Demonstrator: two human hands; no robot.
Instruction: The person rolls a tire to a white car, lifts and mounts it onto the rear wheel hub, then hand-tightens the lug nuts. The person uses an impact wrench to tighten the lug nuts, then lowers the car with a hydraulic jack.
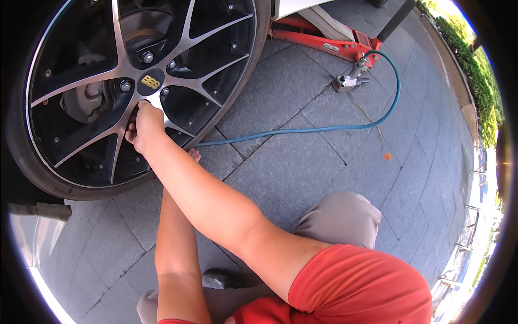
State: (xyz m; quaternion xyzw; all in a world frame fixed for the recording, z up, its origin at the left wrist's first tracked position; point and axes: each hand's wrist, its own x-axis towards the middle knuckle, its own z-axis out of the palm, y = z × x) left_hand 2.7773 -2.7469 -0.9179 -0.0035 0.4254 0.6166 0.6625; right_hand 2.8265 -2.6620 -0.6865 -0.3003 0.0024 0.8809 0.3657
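A dark alloy wheel with pale spokes and a black tyre fills the upper left, with silver lug nuts around its gold-lettered centre cap. My right hand is at the spoke just below the cap, fingers curled closed on something I cannot make out. Under my crossed right forearm, my left hand is at the tyre's lower edge, mostly hidden, with its visible fingers stretched out.
A red floor jack stands behind a metal pump unit with a blue hose running across grey paving. A small orange object lies beside a thin cord. My knee is below; greenery lines the right.
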